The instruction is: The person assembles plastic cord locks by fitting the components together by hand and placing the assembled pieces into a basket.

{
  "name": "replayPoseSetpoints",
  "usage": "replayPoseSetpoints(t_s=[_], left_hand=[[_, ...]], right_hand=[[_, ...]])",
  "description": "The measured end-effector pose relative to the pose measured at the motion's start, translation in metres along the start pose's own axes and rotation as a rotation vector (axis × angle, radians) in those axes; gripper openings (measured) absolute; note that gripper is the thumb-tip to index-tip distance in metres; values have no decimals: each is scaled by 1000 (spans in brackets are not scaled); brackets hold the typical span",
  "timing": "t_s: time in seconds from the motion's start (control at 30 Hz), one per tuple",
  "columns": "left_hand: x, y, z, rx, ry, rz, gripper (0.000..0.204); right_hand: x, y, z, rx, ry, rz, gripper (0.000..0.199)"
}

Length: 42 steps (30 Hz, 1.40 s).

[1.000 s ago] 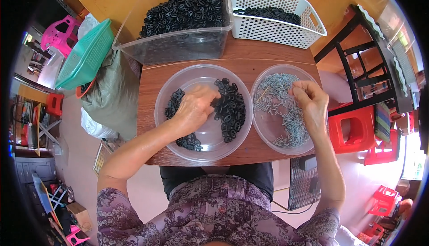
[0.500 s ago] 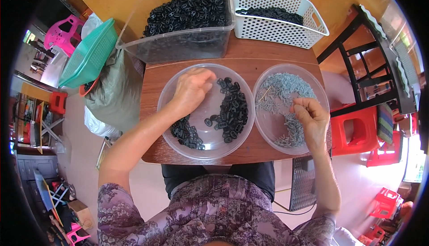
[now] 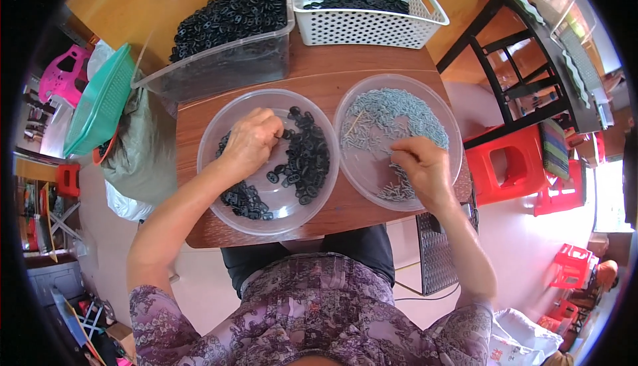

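Over a round clear plastic tub (image 3: 287, 216), my left hand (image 3: 252, 140) is closed, its fingers curled and pressed together. Whatever it holds is hidden. Small black oval pieces with holes (image 3: 307, 156) make a heap beside its fingertips, and more black pieces (image 3: 244, 200) lie below the wrist. A second round clear tub (image 3: 457, 143) touches the first on its right and holds many small silvery-blue screws (image 3: 422, 115). There my right hand (image 3: 425, 166) pinches thumb and forefinger together low over the screws. What may be between those fingertips is too small to make out.
At the back of the brown wooden table (image 3: 345, 63) stand a large clear bin (image 3: 229, 77) of black pieces and a white perforated basket (image 3: 372, 30) with more. A stuffed sack (image 3: 143, 156) and green basket (image 3: 100, 107) are left; red stools (image 3: 505, 166) stand right.
The whole view has shifted, so the table and tubs sit further left. My left hand stays closed over its tub. My right fingertips have moved slightly left and nearer me over the screws.
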<state>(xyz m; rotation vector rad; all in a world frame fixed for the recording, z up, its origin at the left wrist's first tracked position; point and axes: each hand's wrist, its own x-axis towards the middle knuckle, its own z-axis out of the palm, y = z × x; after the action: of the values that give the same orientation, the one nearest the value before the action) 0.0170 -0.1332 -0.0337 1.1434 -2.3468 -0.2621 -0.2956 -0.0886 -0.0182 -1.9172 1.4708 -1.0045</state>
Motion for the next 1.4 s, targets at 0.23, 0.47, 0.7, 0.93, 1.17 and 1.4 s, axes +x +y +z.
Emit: replayPoseSetpoints(t_s=[0.23,0.47,0.7,0.93,1.17,1.4], left_hand=[[0,11,-9,-174,-224,-290,20],[-18,18,-4,84,-167,-95,20],[-28,26,-4,265,-110,-43,17],[-33,16,-3,89,-59,-102,17],[-24,68,-19,-724,32,-534,8],[-40,84,-22,-1338,-84,-777,8]], right_hand=[[16,0,29,-236,-192,-242,9],[20,0,50,-410,-235,-289,7],[18,6,51,-357,-215,-301,6],[5,-47,32,-8,-132,-61,6],[2,-68,58,163,-184,-142,10],[-9,-83,74,113,-177,-460,13]])
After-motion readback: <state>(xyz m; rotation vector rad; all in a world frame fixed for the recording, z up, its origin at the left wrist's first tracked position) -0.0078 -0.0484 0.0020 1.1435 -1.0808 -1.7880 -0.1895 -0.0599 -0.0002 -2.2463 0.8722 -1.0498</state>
